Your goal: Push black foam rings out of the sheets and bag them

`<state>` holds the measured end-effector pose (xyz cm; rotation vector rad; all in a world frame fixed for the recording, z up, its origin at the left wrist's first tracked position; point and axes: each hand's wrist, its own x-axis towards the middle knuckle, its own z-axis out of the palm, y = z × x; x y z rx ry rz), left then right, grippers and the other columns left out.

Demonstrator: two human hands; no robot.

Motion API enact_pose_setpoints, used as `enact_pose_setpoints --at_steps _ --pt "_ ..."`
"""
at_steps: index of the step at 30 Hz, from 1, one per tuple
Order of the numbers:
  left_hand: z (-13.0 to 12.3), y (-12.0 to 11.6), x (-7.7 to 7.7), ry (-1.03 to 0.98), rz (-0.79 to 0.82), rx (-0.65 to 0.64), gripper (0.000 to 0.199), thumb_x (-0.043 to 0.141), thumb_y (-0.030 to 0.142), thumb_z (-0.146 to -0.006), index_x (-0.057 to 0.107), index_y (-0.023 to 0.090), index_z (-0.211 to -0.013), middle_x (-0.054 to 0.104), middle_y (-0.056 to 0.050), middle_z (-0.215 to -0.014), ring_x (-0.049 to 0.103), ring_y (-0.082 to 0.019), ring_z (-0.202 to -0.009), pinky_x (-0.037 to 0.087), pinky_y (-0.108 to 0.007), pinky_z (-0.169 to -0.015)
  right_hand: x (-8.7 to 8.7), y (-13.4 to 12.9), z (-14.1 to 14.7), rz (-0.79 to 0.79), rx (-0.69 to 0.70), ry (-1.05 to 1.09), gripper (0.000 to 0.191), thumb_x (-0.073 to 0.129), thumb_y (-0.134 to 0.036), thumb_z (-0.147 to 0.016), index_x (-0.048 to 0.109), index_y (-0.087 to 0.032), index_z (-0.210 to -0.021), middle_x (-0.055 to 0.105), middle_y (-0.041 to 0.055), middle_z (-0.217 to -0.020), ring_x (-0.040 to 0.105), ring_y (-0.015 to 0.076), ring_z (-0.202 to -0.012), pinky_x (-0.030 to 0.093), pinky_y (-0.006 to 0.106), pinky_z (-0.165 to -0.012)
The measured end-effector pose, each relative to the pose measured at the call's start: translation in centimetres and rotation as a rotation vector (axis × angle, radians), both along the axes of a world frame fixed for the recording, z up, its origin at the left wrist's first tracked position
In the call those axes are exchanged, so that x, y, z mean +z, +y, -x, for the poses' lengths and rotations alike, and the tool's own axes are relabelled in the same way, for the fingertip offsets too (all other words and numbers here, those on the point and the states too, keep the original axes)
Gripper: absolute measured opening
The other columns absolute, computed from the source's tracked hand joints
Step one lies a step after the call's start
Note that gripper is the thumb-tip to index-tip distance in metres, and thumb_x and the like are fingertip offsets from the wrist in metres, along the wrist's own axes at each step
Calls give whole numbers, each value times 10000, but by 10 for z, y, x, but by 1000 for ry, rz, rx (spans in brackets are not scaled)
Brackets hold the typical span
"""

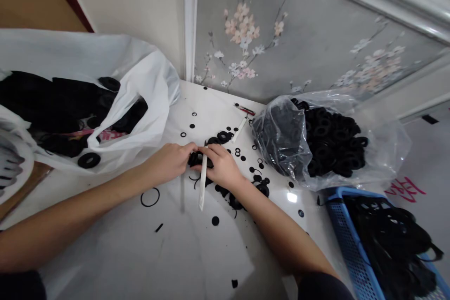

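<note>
My left hand [172, 161] is closed, its fingers pinching a black rubber ring [194, 159] above the white table [116, 253]. Right beside it, my right hand [223, 164] is closed round a slim knife [203, 187] with a white wrapped handle; a short dark tip shows above the fingers. The right thumb and fingers also meet the ring, which they partly cover. Under and behind my right hand lie several loose black rubber rings [223, 137], discs and thin offcuts.
At left, a white plastic bag [147, 70] holds black rubber pieces. A clear bag [281, 126] of black rings stands at right, above a blue basket [346, 239] of black rubber scraps. A red utility knife [245, 109] and a white stick [239, 130] lie near the floral panel [281, 47].
</note>
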<state>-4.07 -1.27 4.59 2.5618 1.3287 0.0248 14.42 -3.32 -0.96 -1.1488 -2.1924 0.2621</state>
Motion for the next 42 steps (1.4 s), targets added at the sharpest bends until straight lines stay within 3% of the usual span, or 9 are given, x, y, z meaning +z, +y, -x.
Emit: enact_pose_setpoints --at_steps 6,16,21,25,29,33,38,40,42 --pt "7 5 -11 -107 -6 -93 287 374 101 -824 471 137 -1092 579 -6 -610 568 -186 -522 339 -267 -515 2 -1 0 -3 -5 38 350 588 -434 -902 702 -160 -1089 686 117 -928 631 249 -865 542 381 -810" --pt "9 12 -8 -573 312 -7 157 492 192 -772 415 222 -906 462 90 -563 468 -100 -493 380 -228 -526 4 -1 -2 76 106 219 422 582 -447 -894 608 -223 -1251 671 111 -1167 585 266 -1162 485 455 -1004" --pt "13 15 -1 -812 686 74 162 563 225 -758 409 212 -806 555 68 -617 582 -101 -498 489 -231 -514 11 -2 -6 186 158 422 357 596 -406 -891 660 -173 -1153 699 121 -1067 646 237 -1034 515 390 -936" --pt "15 15 4 -873 675 110 97 545 194 -769 453 196 -797 576 51 -604 600 -105 -496 539 -239 -517 19 -3 -11 367 173 522 343 553 -399 -909 648 -196 -1168 689 70 -1009 665 195 -900 547 327 -802" --pt "15 20 1 -807 517 199 50 532 217 -797 519 185 -834 570 35 -614 582 -104 -513 519 -225 -510 21 -3 -14 465 84 580 333 590 -380 -877 647 -196 -1149 687 51 -965 651 174 -794 540 297 -709" --pt "22 30 2 -461 318 257 266 426 365 -906 584 194 -1036 605 11 -649 592 -140 -576 467 -248 -552 11 1 -10 435 -56 541 341 668 -330 -816 602 -210 -1128 686 44 -985 648 173 -777 545 323 -745" --pt "34 22 20 12 284 29 392 694 404 -695 627 204 -1025 686 -58 -943 640 -231 -759 421 -275 -599 2 3 -1 265 -131 322 356 683 -319 -815 571 -218 -1137 636 106 -1240 515 287 -1272 435 475 -1036" --pt "34 16 25 62 335 -49 227 668 281 -689 637 205 -901 679 -38 -879 633 -223 -755 408 -265 -591 9 3 -2 192 -167 349 319 672 -355 -830 582 -209 -1099 645 114 -1214 509 295 -1268 426 488 -1037" --pt "31 11 26 8 364 -103 179 588 193 -712 629 208 -886 666 -24 -851 624 -197 -736 421 -262 -606 22 1 -8 192 -247 444 249 628 -392 -863 605 -206 -1026 684 96 -1063 611 264 -1074 488 444 -936"
